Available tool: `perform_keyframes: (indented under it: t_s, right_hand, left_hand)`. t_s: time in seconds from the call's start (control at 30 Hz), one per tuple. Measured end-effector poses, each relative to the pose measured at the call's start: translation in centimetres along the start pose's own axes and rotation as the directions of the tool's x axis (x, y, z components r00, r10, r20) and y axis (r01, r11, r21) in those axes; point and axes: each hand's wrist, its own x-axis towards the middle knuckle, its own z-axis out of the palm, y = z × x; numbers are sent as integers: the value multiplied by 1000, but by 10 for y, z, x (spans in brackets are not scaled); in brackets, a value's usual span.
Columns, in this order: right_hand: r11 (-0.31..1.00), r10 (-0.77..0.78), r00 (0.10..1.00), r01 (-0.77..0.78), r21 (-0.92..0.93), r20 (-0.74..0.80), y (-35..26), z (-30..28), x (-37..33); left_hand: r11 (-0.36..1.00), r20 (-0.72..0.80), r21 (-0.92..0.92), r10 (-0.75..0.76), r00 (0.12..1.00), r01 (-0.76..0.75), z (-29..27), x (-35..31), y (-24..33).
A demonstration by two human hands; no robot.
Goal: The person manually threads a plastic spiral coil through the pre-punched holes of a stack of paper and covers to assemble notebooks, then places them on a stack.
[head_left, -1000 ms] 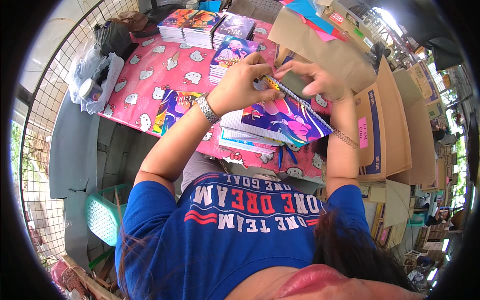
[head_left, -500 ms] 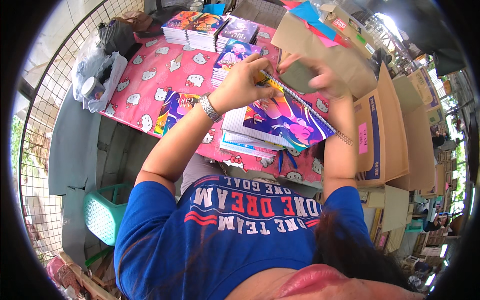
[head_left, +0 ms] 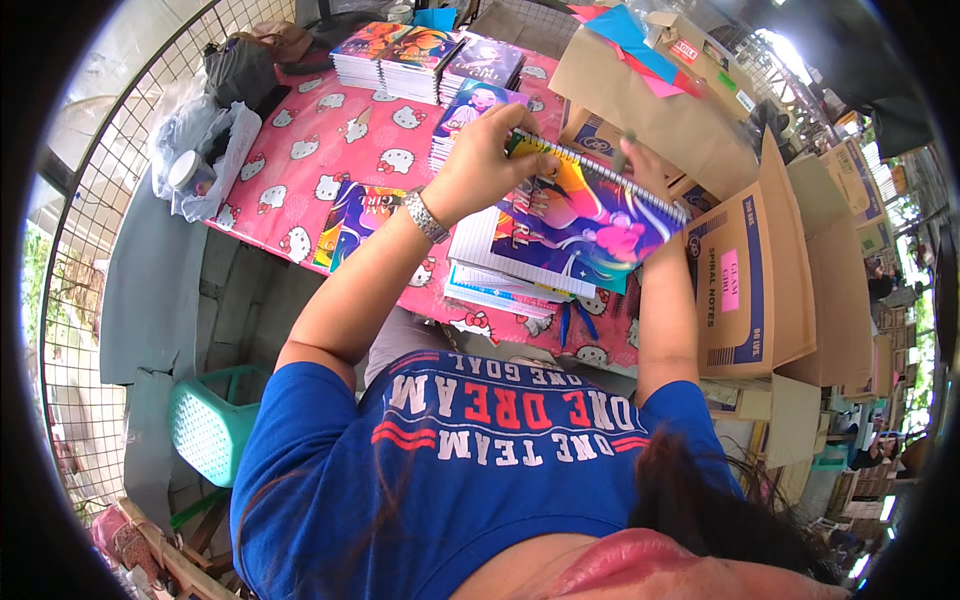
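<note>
My left hand (head_left: 492, 165), wearing a metal watch, grips the upper left corner of a spiral notebook (head_left: 592, 218) with a colourful purple and orange cover. The notebook is tilted, its wire coil (head_left: 620, 178) along the far right edge. Just beyond that coil is my right hand (head_left: 652, 172), partly hidden behind the notebook and blurred. A small dark greyish thing shows by its fingers; I cannot make out what it is. Beneath the notebook lies a pile of lined pages and covers (head_left: 500, 290). Blue slender things (head_left: 575, 322) lie beside the pile.
Stacks of finished-looking notebooks (head_left: 425, 62) stand at the back of the pink patterned table (head_left: 300, 195). A loose cover (head_left: 352, 225) lies on the left. Open cardboard boxes (head_left: 755, 270) stand on the right. A plastic bag with a cup (head_left: 190, 175) sits at the left edge.
The notebook has turned and lifted, showing more of its cover. The coil's loose tail no longer sticks out at its lower right. My right hand has moved down behind the coil edge.
</note>
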Motion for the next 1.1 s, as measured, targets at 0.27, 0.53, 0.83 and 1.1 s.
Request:
perform_keyframes:
  t_s: [0.27, 0.53, 0.83, 1.1]
  right_hand:
    - [840, -454, 846, 301, -452, -279, 124, 44, -101]
    - [259, -220, 944, -188, -947, -248, 220, 101, -246]
    - [860, -495, 559, 204, -468, -665, 32, 60, -195]
    - [527, -711, 703, 519, -673, -14, -70, 151, -143]
  left_hand:
    - [975, -200, 209, 121, 972, -78, 8, -9, 1]
    - [965, -194, 213, 195, 961, -152, 11, -8, 0]
    - [998, -129, 57, -9, 992, 17, 9, -8, 3]
    - [991, -134, 106, -68, 989, 82, 15, -9, -11]
